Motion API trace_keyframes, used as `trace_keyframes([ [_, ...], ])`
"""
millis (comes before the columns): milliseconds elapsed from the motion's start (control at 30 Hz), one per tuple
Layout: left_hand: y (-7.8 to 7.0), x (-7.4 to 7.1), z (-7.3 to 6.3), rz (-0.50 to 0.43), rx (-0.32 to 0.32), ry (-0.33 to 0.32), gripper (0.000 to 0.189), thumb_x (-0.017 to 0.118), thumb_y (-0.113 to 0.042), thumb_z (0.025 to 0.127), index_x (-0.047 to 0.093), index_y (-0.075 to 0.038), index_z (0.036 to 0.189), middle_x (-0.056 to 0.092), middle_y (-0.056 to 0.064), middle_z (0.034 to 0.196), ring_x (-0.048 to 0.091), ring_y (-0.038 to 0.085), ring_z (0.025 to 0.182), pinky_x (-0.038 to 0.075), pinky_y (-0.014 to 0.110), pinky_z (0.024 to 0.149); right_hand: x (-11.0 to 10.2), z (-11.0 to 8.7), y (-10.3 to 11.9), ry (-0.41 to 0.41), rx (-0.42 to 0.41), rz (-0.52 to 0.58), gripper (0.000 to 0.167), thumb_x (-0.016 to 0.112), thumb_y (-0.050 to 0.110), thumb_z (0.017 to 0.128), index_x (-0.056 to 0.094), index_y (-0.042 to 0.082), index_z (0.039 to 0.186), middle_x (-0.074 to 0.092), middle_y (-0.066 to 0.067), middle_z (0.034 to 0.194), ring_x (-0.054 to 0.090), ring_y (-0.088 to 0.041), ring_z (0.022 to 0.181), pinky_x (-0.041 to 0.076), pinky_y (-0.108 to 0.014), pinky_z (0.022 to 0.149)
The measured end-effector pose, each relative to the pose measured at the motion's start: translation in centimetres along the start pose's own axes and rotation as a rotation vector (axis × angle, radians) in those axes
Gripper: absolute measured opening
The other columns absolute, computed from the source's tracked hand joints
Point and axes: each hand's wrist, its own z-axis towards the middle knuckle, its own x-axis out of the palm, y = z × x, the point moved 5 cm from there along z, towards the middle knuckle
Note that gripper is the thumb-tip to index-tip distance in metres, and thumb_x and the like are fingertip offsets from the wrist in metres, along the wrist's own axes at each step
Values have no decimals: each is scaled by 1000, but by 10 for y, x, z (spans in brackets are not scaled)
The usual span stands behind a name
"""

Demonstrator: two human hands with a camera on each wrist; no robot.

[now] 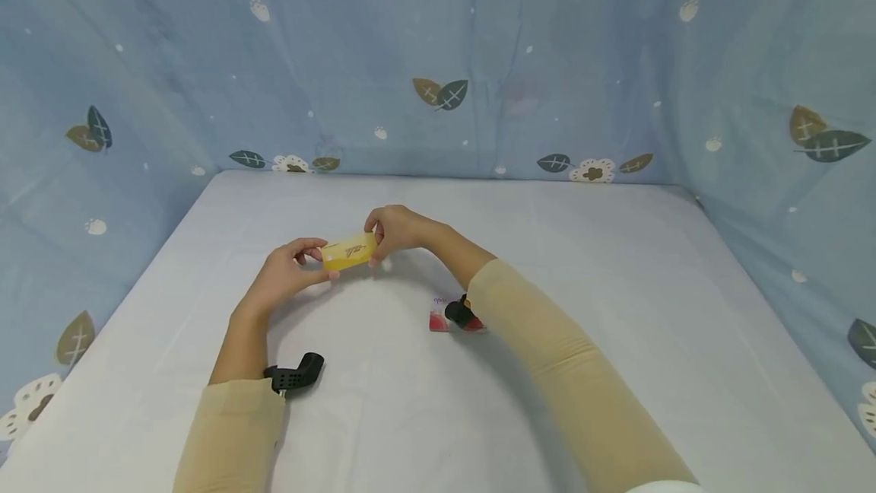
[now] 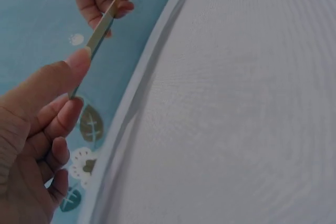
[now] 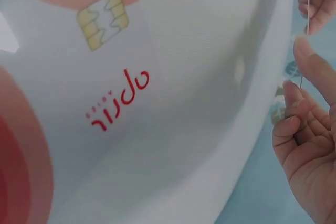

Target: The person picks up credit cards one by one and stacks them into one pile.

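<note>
A thin yellow card with dark script is held up above the white tabletop. My left hand pinches its left end between thumb and fingers. At its right end, my right hand pinches it in the same manner. In the left wrist view the card appears almost edge-on, tilted, between both hands. The right wrist view also shows only its thin edge. Beneath my right wrist lies a red and white card with a gold chip and red lettering; part of it is hidden in the head view.
A white cloth covers the table. Blue curtains with leaf and flower prints stand along the back and both sides. A black camera mount sits on the left wrist, another on the right.
</note>
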Motion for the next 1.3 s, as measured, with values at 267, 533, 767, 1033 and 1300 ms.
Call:
trace_keyframes([
  [267, -12, -2, -2, -33, 17, 20, 66, 78, -36, 77, 52, -7, 130, 54, 10, 109, 36, 24, 100, 33, 37, 75, -8, -12, 2, -25, -4, 1, 59, 84, 24, 70, 59, 3, 119, 62, -3, 87, 52, -13, 79, 43, -20, 68],
  [533, -25, 4, -3, -47, 71, 57, 62, 79, -34, 76, 55, -7, 126, 57, 12, 107, 37, 24, 97, 33, 37, 74, -9, -31, -11, -55, 1, 130, 57, 85, 23, 68, 59, 3, 114, 63, -2, 82, 54, -13, 75, 44, -21, 68],
  [767, -35, 14, -1, -60, 121, 90, 60, 80, -34, 75, 57, -9, 124, 56, 10, 105, 38, 23, 97, 33, 37, 72, -10, -49, -20, -83, 26, 183, 57, 86, 22, 68, 59, 4, 114, 63, -3, 82, 54, -14, 74, 44, -22, 67],
  [1033, -48, 30, -1, -70, 169, 126, 57, 83, -30, 72, 60, -9, 120, 57, 7, 100, 40, 22, 94, 35, 36, 72, -5, -79, -32, -115, 43, 195, 56, 85, 25, 67, 59, 6, 113, 63, -3, 85, 55, -16, 75, 46, -24, 65],
  [1300, -67, 44, -3, -44, 234, 158, 53, 84, -27, 68, 63, -11, 114, 57, 4, 94, 42, 22, 92, 36, 36, 72, -2, -108, -41, -151, 55, 198, 54, 84, 23, 68, 59, 5, 112, 63, -1, 84, 56, -16, 76, 47, -24, 65],
])
